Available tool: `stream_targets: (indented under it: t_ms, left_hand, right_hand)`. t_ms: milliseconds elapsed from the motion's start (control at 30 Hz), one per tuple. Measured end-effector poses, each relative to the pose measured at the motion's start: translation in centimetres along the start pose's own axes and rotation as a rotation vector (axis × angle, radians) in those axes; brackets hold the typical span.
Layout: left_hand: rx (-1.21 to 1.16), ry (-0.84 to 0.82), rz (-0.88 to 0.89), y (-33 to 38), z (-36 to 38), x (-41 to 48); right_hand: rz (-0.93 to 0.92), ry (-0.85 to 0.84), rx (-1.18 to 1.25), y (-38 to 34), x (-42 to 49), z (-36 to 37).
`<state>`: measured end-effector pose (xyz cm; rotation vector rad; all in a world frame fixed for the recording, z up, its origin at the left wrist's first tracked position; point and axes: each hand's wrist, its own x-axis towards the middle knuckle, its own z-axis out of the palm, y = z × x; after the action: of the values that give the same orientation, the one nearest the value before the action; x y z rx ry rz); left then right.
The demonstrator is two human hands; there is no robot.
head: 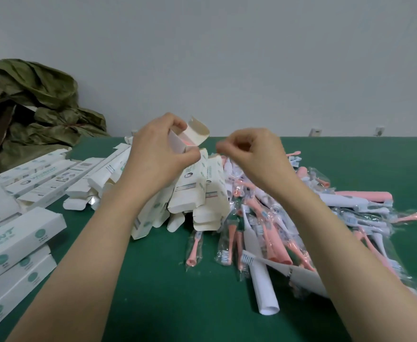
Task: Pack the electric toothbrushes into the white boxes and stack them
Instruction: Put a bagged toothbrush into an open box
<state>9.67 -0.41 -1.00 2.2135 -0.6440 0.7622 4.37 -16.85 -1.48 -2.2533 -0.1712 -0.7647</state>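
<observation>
**1. Nearest, left edge:** closed boxes, white with green print, stacked in layers on the green table. Presumably packed, though their contents are hidden.

**2. Near right:** curled paper sheet, partly under the heap's near edge.

**3. Right:** heap of toothbrushes, pink and white handles and brush heads, many in clear wrappers.

**4. Centre:** empty boxes, flaps open, piled loosely against the heap.

**5. Above centre:** left hand grips the held box near its upper end. The top flap stands open and something pink shows inside. Right hand is just beside that flap, fingers curled in, thumb and forefinger together. Nothing is seen between them.

**6. Far left:** flat boxes lying in a row, with a crumpled olive bag behind them against the wall.

**Status, as judged:** early to middling. A modest stack is done and one box looks filled and ready for closing. Most of the toothbrushes and many boxes are yet to be dealt with.
</observation>
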Motion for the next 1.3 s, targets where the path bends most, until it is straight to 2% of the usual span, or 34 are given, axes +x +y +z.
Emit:
stream_targets:
  t_ms: [100,133,200,267,400,533,600,633,733,800,833,900,1000,1067,1167,1300]
  left_hand:
    - [0.024,-0.006,-0.039,-0.5,-0.2,0.1]
    - [0.027,-0.016,-0.043,-0.5,-0.1,0.1]
    - [0.018,-0.033,-0.04,-0.5,-0.1,0.1]
    - [0.012,-0.053,-0.035,-0.4,0.0,0.0]
    - [0.014,-0.079,-0.031,-0.2,0.0,-0.1]
    - [0.016,-0.104,-0.022,-0.2,0.0,-0.1]
    - [0.007,-0.115,-0.022,-0.1,0.0,-0.2]
    - [0.003,-0.122,-0.023,0.0,0.1,-0.2]
    - [-0.011,-0.163,0.0,0.5,0.3,-0.4]
    - [-0.024,-0.197,0.036,1.1,0.8,-0.7]
    - [-0.036,-0.21,0.039,1.4,1.0,-0.9]
    - [-0.054,-0.228,0.02,1.8,1.5,-1.1]
    - [-0.059,-0.25,0.006,1.8,1.6,-1.3]
    - [-0.056,-0.288,0.022,2.0,1.6,-1.5]
    - [-0.045,-0.307,0.038,2.4,1.7,-1.7]
    - [-0.069,-0.289,0.042,2.7,1.5,-1.8]
  right_hand:
    - [-0.05,-0.583,-0.194,0.4,-1.5,0.4]
    - [-0.072,-0.721,-0.247,0.6,-2.1,0.9]
    - [-0.096,-0.881,-0.399,1.2,-2.9,1.9]
    - [-0.054,-0.946,-0.518,2.0,-3.4,2.6]
    - [-0.013,-0.934,-0.599,3.0,-3.7,3.3]
    - [-0.043,-0.967,-0.433,2.4,-2.5,0.7]
    - [-0.014,-0.882,-0.164,1.7,-1.9,-1.6]
    - [0.008,-0.786,0.042,1.3,-1.8,-2.6]
    - [0.098,-0.41,0.743,-0.1,-1.5,-3.5]
    - [0.191,-0.157,0.978,-0.5,-1.4,-2.4]
    - [0.22,-0.047,0.969,-0.5,-1.4,-1.8]
    - [0.235,0.115,0.783,-0.5,-1.5,-0.9]
    - [0.206,0.237,0.582,-0.3,-1.7,-0.4]
    - [0.175,0.246,0.522,-0.4,-1.8,0.0]
    - [0.125,0.172,0.4,-0.7,-2.1,1.0]
    - [0.2,0.29,0.576,-0.5,-2.2,1.5]
